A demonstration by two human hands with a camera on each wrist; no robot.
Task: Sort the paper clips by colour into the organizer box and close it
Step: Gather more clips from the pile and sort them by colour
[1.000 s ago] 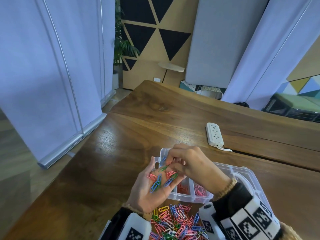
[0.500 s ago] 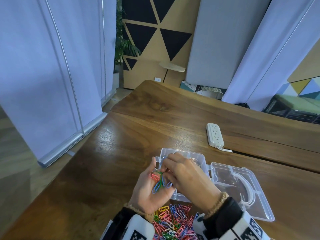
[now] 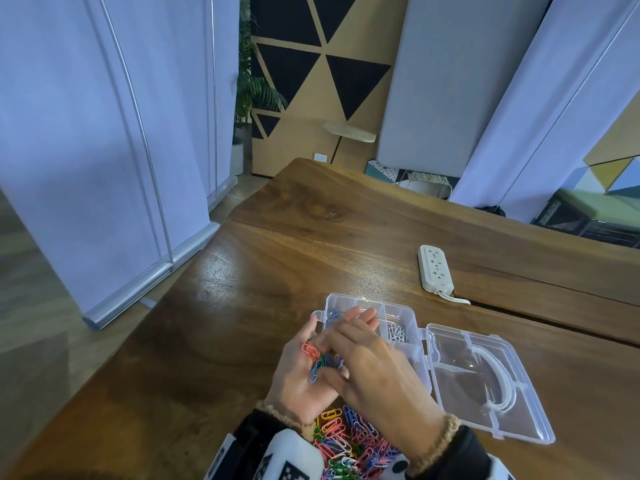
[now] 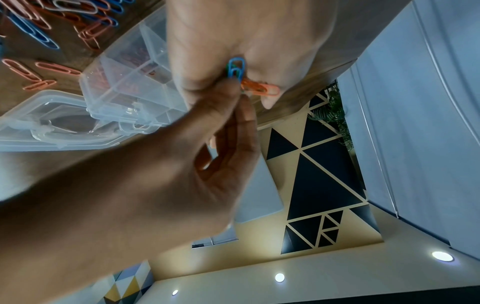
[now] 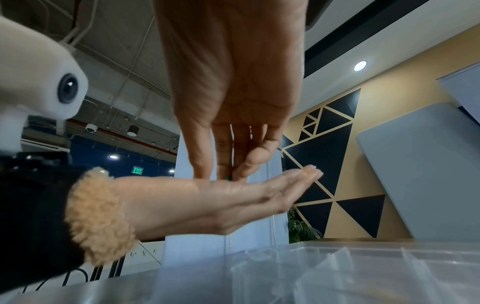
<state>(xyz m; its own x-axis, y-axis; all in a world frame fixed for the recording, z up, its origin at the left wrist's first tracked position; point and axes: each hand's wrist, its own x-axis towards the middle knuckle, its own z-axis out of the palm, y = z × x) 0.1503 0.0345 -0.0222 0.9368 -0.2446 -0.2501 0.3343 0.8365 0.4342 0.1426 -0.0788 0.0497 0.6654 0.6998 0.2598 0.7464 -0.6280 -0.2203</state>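
We're barely started: flat left hand [image 3: 301, 372] cups clips, right hand [image 3: 374, 368] pinches one, big pile [image 3: 349, 445] beside the open organizer box [image 3: 412, 336].

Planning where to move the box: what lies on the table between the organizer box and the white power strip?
Nothing: in the head view, bare wood separates the organizer box from the power strip; only its cord trails there.

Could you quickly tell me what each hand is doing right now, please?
Left hand: open, palm up, carrying small coloured wire paper clips.
Right hand: pinching a clip from that palm.
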